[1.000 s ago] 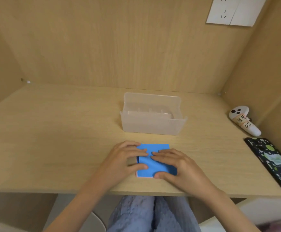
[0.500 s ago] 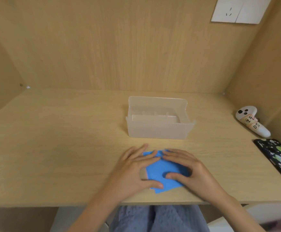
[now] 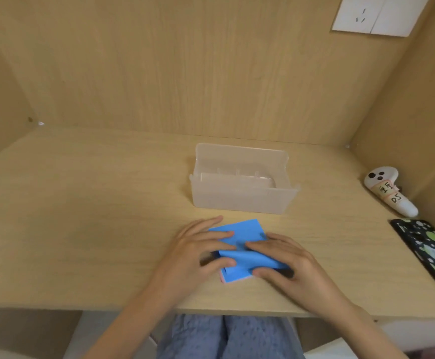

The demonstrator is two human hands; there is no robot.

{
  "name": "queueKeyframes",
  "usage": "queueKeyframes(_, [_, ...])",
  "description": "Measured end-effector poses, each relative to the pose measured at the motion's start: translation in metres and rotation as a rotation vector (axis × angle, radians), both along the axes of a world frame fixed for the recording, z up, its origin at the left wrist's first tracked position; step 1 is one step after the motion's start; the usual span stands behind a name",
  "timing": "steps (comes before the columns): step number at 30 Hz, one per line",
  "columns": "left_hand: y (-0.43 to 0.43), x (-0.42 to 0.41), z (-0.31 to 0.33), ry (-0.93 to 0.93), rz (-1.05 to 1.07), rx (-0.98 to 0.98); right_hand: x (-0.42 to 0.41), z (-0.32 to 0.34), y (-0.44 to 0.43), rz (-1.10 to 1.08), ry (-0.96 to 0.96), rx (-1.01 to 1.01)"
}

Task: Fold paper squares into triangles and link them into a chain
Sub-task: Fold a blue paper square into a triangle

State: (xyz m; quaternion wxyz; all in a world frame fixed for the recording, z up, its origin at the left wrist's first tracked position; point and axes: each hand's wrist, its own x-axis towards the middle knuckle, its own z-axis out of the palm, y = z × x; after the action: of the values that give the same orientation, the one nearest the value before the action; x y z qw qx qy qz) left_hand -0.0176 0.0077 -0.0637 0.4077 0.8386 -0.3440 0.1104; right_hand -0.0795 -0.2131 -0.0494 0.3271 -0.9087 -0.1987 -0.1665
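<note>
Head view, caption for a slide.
Left hand and right hand press blue paper on the desk before a clear box.

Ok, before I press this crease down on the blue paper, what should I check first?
1. Both hands on the blue paper: ok; the left hand and the right hand rest on it.
2. Paper wholly on the desk: ok, it lies short of the near edge.
3. Corners matched for a triangle: cannot tell, the hands cover them.
4. One sheet only in the fold: cannot tell; a pink edge shows under its near left corner.
5. Room by the clear box: ok, it stands apart, behind the paper.
</note>
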Motion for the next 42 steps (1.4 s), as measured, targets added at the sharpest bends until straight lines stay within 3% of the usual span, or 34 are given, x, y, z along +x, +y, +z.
queueKeyframes(5, [-0.003, -0.009, 0.026, 0.253, 0.086, -0.25, 0.009, 0.014, 0.003, -0.023, 0.051, 0.208])
queueKeyframes(10, [-0.011, 0.0, 0.055, 0.423, 0.034, -0.412, 0.022, 0.049, 0.009, 0.038, 0.259, 0.618])
queueKeyframes(15, [-0.025, 0.029, 0.073, 0.424, 0.096, -0.505, 0.053, 0.071, 0.008, 0.116, 0.23, 0.617])
queueKeyframes(22, [-0.035, 0.063, 0.098, 0.406, 0.041, -0.54, 0.101, 0.092, -0.001, 0.0, 0.066, 0.663])
queueKeyframes(27, [-0.043, 0.082, 0.105, 0.4, 0.018, -0.566, 0.116, 0.085, -0.001, 0.029, 0.026, 0.631])
queueKeyframes(32, [-0.049, 0.092, 0.102, 0.41, -0.048, -0.583, 0.112, 0.079, -0.014, -0.011, -0.221, 0.39])
queueKeyframes(38, [-0.047, 0.093, 0.102, 0.388, -0.072, -0.63, 0.105, 0.067, -0.016, 0.054, -0.255, 0.0])
queueKeyframes(42, [-0.049, 0.089, 0.104, 0.39, -0.099, -0.604, 0.106, 0.073, -0.013, -0.009, -0.385, 0.078])
